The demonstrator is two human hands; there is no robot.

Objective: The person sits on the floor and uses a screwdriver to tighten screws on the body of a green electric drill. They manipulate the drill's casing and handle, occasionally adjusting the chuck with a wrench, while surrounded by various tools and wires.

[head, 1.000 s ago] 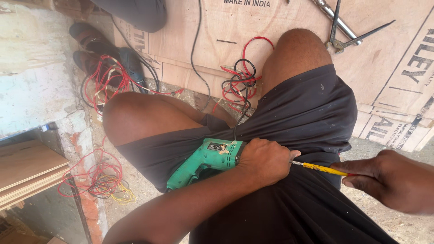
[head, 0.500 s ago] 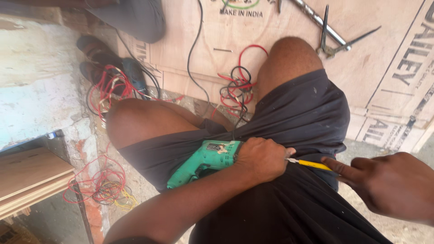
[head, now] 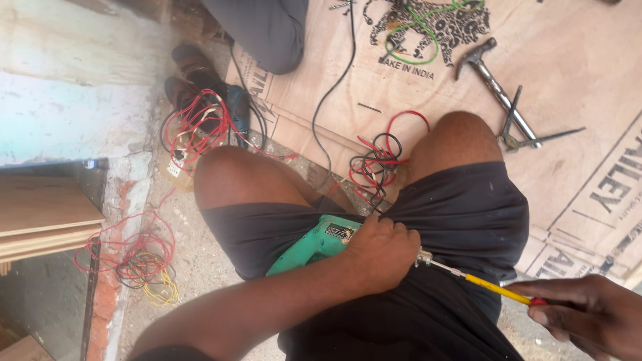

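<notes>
I sit with both knees bare, in dark shorts. My left hand (head: 381,251) is wrapped around the front of a green electric drill (head: 314,244) lying on my lap, covering its nose. A thin metal shaft leaves the chuck (head: 422,257) and becomes a yellow screwdriver (head: 495,289) with a red end, pointing right and down. My right hand (head: 588,314), at the lower right corner, pinches that red end between its fingertips.
Flattened cardboard (head: 588,60) covers the floor ahead, with a hammer (head: 491,73) and pliers (head: 518,127) on it. Red and black wires (head: 374,164) lie between my knees. More wire tangles (head: 200,127) and sandals (head: 190,73) sit left, wooden boards (head: 40,217) at far left. Another person's grey trouser leg (head: 267,30) is at the top.
My view has tilted up, showing more cardboard and the hammer. My right hand has slid back to the screwdriver's far end, so more of the yellow handle shows. My left hand stays on the drill.
</notes>
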